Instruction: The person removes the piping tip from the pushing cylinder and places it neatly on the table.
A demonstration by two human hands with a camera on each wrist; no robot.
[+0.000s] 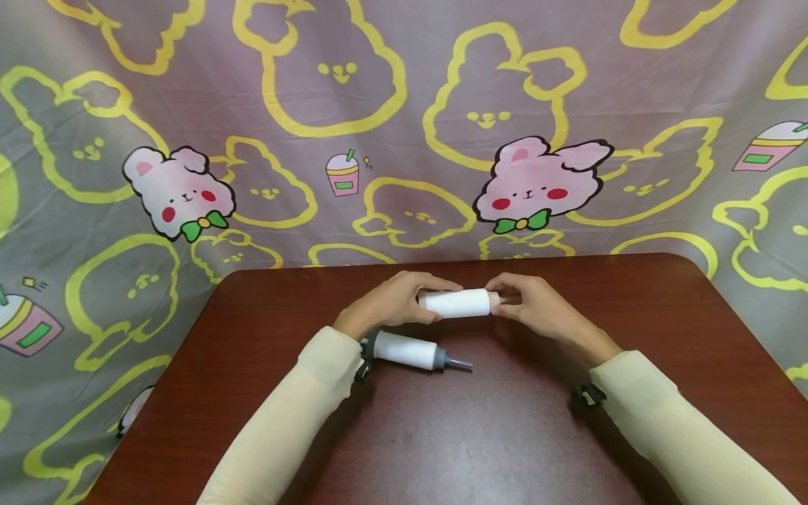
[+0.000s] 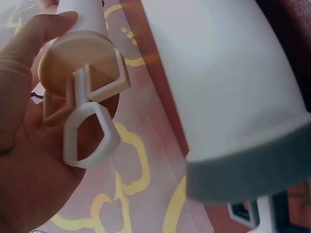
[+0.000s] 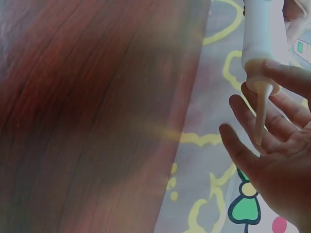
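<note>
Cream sleeves (image 1: 284, 428) come nearest in the head view, with black fittings (image 1: 590, 396) by the cuffs; beyond them both hands hold one beige-ended tube (image 1: 457, 304) level above the dark red-brown table (image 1: 492, 435), the left hand (image 1: 400, 301) gripping one end, the right hand (image 1: 539, 305) pinching the other; just beside the left wrist lies a grey-ended tube (image 1: 407, 351), nozzle towards the right; behind hangs a cloth (image 1: 341, 105) printed with cartoon animals.

From the left wrist, the grey-ended tube looms closest; alongside, the left thumb presses the white barrel near its beige end cap (image 2: 77, 56), from which a white ring (image 2: 70, 141) sticks out over the palm.

From the right wrist, thumb and fingers clasp the beige collar (image 3: 260, 75); a beige nozzle (image 3: 262, 111) points down across the fingers.
</note>
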